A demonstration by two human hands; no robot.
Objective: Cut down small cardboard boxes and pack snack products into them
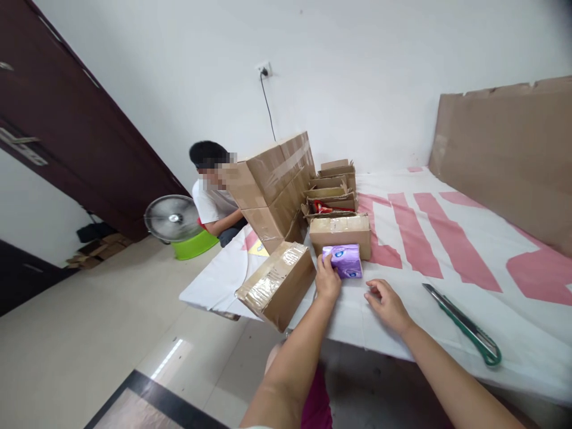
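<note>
My left hand (328, 279) grips the left end of a purple packet (345, 260) that lies on the white-and-pink sheet (429, 250). My right hand (388, 302) rests on the sheet just right of the packet, fingers loosely curled, holding nothing. A taped cardboard box (277, 285) sits at the sheet's near-left corner, touching my left wrist side. Right behind the packet stands a smaller taped box (340, 232).
A green-handled utility knife (465, 325) lies on the sheet to the right. Large cartons (272, 185) and open boxes (333, 190) stand at the back. A person (214, 196) sits behind them near a fan (172, 218) and a green basin (195, 245). Cardboard sheet (509, 149) leans on the right wall.
</note>
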